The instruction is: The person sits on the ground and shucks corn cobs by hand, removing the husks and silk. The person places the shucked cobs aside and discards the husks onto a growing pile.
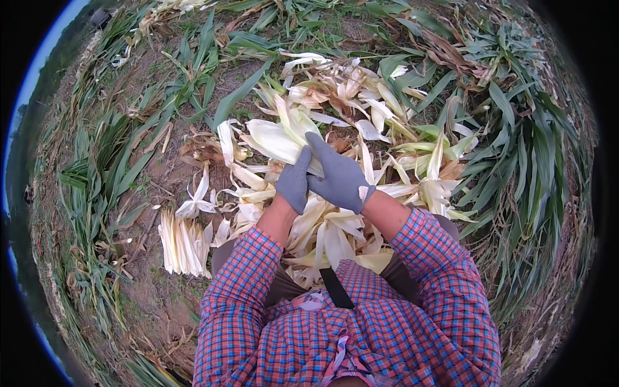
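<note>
Both my hands wear grey work gloves and meet around the base of a bunch of pale corn husks [285, 128]. My left hand [293, 181] grips it from the left, thumb pointing up along the husk. From the right, my right hand [336, 174] closes over the same bunch, its fingers partly hidden. The husk leaves fan out up and to the left of my gloves; whether a cob is inside cannot be seen. Below my wrists, a heap of loose husks [333, 232] lies between my knees.
A neat stack of flattened husks [181, 246] rests on bare soil at the left. More torn husks and brown silk [348, 92] lie beyond my hands. Cut green corn stalks [527, 159] are piled along the right, with another leafy row [96, 179] at the left.
</note>
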A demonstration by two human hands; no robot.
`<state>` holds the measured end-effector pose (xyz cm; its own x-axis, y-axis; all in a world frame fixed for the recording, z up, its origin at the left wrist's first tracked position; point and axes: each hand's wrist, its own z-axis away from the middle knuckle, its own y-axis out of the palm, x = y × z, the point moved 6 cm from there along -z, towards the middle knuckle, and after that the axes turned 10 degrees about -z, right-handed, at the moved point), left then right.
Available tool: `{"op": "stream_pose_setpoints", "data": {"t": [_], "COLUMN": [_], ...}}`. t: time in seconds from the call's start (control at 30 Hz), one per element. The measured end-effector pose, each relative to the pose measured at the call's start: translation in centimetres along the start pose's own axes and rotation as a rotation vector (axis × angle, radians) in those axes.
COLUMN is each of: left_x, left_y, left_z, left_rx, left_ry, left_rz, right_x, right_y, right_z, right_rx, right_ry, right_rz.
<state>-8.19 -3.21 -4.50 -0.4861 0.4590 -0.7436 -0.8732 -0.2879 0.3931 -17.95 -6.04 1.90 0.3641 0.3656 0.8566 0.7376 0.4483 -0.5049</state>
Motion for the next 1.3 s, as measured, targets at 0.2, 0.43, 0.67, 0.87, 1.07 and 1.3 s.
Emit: {"op": "stream_pose_setpoints", "data": {"t": [0.2,0.43,0.67,0.87,1.07,1.3], "left_x": [-2.8,-0.8,-4.7,-8.2,1.3,3.1], "left_y": [-2.0,-1.9,-8.0,-20.0,-46.2,-58.3], "left_z": [-0.6,0.7,5.1,10.6,22.5,28.8], "left_rx": [0.136,0.0,-0.31,-0.447,-1.012,-1.113], "left_ry": [0.312,0.2,0.225,0.29,0.045,0.146], "left_rz": [0.175,-0.213,-0.029,-0.293,-0.382,-0.246], "right_x": [0.1,-1.7,4.8,0.5,-3.6,-6.7], "right_y": [1.1,3.2,6.3,7.7,10.0,10.7], "right_z": [-0.7,-1.6,-0.9,0.0,0.5,0.1], "right_rx": [0.009,-0.091,0.169,0.395,0.573,0.564], "right_ry": [0.082,0.018,-0.258,-0.109,0.037,0.173], "right_rz": [-0.132,-0.143,-0.07,0.008,0.059,0.043]}}
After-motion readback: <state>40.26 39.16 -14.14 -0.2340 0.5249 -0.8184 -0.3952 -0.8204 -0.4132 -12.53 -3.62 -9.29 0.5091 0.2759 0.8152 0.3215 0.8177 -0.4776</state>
